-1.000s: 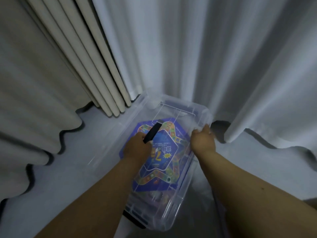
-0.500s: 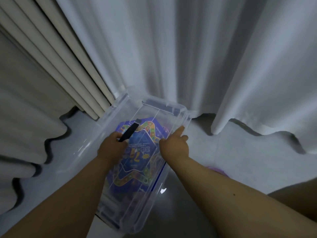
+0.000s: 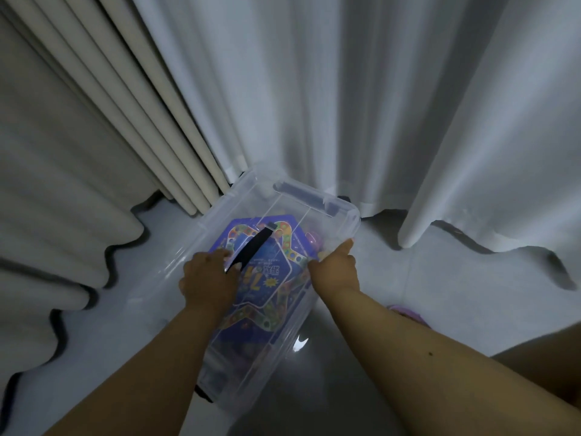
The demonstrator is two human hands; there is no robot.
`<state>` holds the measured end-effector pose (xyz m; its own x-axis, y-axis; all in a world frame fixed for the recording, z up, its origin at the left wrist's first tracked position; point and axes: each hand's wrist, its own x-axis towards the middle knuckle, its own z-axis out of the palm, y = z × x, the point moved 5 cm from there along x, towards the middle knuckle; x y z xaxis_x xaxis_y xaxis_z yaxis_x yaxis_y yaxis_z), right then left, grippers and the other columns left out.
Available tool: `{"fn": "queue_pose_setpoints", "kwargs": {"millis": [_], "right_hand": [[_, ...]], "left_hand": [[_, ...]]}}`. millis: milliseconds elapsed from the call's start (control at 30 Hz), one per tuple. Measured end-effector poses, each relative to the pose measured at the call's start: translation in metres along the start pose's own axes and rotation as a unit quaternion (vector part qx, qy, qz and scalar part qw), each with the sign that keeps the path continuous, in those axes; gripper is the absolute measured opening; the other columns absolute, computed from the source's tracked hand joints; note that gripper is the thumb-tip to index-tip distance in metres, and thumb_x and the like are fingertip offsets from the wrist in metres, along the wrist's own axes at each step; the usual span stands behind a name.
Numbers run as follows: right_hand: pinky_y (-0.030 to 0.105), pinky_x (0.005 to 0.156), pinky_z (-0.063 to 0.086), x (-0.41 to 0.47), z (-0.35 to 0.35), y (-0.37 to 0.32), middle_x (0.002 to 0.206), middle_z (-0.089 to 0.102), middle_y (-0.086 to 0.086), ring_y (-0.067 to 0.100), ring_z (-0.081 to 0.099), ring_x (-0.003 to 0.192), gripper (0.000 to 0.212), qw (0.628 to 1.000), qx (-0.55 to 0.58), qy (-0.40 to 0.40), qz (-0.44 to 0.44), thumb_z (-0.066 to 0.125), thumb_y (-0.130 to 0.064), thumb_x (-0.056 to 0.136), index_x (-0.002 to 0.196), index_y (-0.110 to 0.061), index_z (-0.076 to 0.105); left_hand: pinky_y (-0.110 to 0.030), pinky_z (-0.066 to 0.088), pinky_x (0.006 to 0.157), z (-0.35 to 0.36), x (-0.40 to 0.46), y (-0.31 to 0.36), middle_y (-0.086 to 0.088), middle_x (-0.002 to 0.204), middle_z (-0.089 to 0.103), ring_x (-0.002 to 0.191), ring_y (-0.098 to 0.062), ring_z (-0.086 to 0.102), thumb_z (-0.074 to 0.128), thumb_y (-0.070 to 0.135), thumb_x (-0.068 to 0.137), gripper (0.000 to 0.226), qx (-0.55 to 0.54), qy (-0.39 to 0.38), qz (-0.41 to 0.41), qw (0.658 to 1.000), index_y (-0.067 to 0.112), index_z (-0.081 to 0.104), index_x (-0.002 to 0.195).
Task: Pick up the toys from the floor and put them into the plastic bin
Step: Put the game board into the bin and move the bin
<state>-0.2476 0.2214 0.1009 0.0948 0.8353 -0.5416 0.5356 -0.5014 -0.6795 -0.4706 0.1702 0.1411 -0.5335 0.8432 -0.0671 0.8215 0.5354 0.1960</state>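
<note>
A clear plastic bin [image 3: 342,212] stands on the pale floor by the curtains, with a clear lid on top. Through the lid shows a blue game board [image 3: 270,297] with a coloured star track, and a purple toy [image 3: 314,239] at the far right side. My left hand [image 3: 209,280] grips the dark handle strap [image 3: 251,250] on the lid. My right hand [image 3: 334,269] holds the bin's right rim, its fingers curled over the edge. A purple toy [image 3: 405,311] lies on the floor right of my right forearm, partly hidden.
White sheer curtains [image 3: 345,105] hang directly behind the bin. Beige heavy curtains [image 3: 78,152] fill the left and pool on the floor. A knee [image 3: 547,350] shows at the right edge. Bare floor [image 3: 440,278] lies right of the bin.
The view shifted and the bin slid a little relative to the curtains. My right hand stays on the right rim, and my left hand keeps hold of the strap.
</note>
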Motion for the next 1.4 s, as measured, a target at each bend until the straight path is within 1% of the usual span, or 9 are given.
{"fn": "queue_pose_setpoints", "kwargs": {"millis": [133, 267, 367, 533, 667, 900, 1067, 1267, 1400], "right_hand": [[0.045, 0.105, 0.039, 0.016, -0.026, -0.007, 0.143, 0.029, 0.015, 0.034, 0.038, 0.128, 0.092, 0.991, -0.064, 0.099, -0.062, 0.064, -0.045, 0.081, 0.149, -0.017, 0.01], [0.039, 0.109, 0.032, 0.057, -0.055, -0.037, 0.149, 0.028, 0.014, 0.033, 0.036, 0.133, 0.066, 0.977, -0.143, 0.047, -0.153, 0.055, -0.036, 0.089, 0.146, -0.015, 0.028], [0.038, 0.098, 0.04, 0.078, -0.061, -0.052, 0.131, 0.052, 0.019, 0.035, 0.051, 0.117, 0.042, 0.968, -0.177, -0.034, -0.176, 0.048, -0.029, 0.095, 0.132, -0.008, 0.048], [0.038, 0.089, 0.048, 0.084, -0.078, -0.055, 0.111, 0.063, 0.018, 0.034, 0.059, 0.1, 0.027, 0.976, -0.158, -0.011, -0.149, 0.051, -0.023, 0.093, 0.11, -0.006, 0.063], [0.031, 0.071, 0.038, 0.08, -0.086, -0.038, 0.097, 0.055, 0.01, 0.028, 0.051, 0.083, 0.041, 0.961, -0.253, 0.041, -0.107, 0.048, -0.046, 0.091, 0.108, -0.009, 0.054], [0.033, 0.078, 0.043, 0.104, -0.068, -0.025, 0.116, 0.058, 0.019, 0.033, 0.056, 0.094, 0.07, 0.961, -0.269, 0.013, -0.062, 0.034, -0.064, 0.091, 0.124, -0.004, 0.05], [0.03, 0.079, 0.041, 0.126, -0.06, -0.039, 0.089, 0.061, 0.017, 0.029, 0.054, 0.082, 0.064, 0.975, -0.215, -0.026, -0.056, 0.044, -0.06, 0.09, 0.115, -0.003, 0.058], [0.047, 0.101, 0.041, 0.129, -0.067, -0.04, 0.137, 0.039, 0.022, 0.041, 0.044, 0.122, 0.095, 0.964, -0.251, 0.087, -0.03, 0.052, -0.076, 0.071, 0.137, -0.01, 0.034], [0.037, 0.079, 0.052, 0.129, -0.063, -0.044, 0.118, 0.057, 0.022, 0.035, 0.062, 0.088, 0.088, 0.991, -0.129, 0.02, -0.023, 0.062, -0.062, 0.078, 0.134, 0.001, 0.037]], "left_hand": [[-0.052, 0.029, 0.102, -0.004, -0.034, -0.063, -0.025, 0.135, 0.039, 0.125, -0.041, 0.035, 0.056, 0.035, 0.087, 0.056, -0.036, 0.091, -0.264, 0.96, 0.004, 0.043, 0.132], [-0.056, 0.007, 0.114, 0.026, -0.059, -0.123, -0.025, 0.154, 0.013, 0.141, -0.042, 0.013, 0.05, 0.045, 0.093, 0.078, -0.158, 0.022, -0.448, 0.88, 0.005, 0.014, 0.15], [-0.052, 0.028, 0.111, 0.048, -0.057, -0.128, -0.03, 0.147, 0.029, 0.131, -0.045, 0.035, 0.046, 0.041, 0.096, 0.073, -0.26, -0.014, -0.426, 0.867, -0.004, 0.018, 0.146], [-0.05, 0.035, 0.106, 0.041, -0.029, -0.134, -0.03, 0.146, 0.03, 0.128, -0.044, 0.039, 0.048, 0.036, 0.097, 0.072, -0.288, -0.013, -0.384, 0.877, -0.006, 0.016, 0.146], [-0.05, 0.038, 0.105, 0.035, 0.007, -0.133, -0.031, 0.141, 0.039, 0.124, -0.044, 0.043, 0.05, 0.032, 0.096, 0.066, -0.3, -0.022, -0.326, 0.896, -0.009, 0.027, 0.143], [-0.045, 0.042, 0.098, 0.025, 0.048, -0.112, -0.028, 0.131, 0.05, 0.115, -0.042, 0.051, 0.052, 0.029, 0.095, 0.053, -0.316, -0.049, -0.265, 0.91, -0.009, 0.044, 0.132], [-0.043, 0.038, 0.103, 0.023, 0.06, -0.109, -0.025, 0.143, 0.038, 0.125, -0.041, 0.044, 0.05, 0.038, 0.095, 0.066, -0.312, -0.069, -0.27, 0.908, 0.003, 0.025, 0.146], [-0.043, 0.042, 0.097, 0.035, 0.061, -0.119, -0.02, 0.134, 0.051, 0.115, -0.04, 0.053, 0.045, 0.051, 0.093, 0.064, -0.305, -0.064, -0.255, 0.915, 0.012, 0.037, 0.142], [-0.048, 0.034, 0.108, 0.046, 0.058, -0.123, -0.021, 0.148, 0.035, 0.128, -0.041, 0.041, 0.052, 0.061, 0.083, 0.09, -0.339, -0.05, -0.33, 0.879, 0.012, 0.017, 0.15]]}}
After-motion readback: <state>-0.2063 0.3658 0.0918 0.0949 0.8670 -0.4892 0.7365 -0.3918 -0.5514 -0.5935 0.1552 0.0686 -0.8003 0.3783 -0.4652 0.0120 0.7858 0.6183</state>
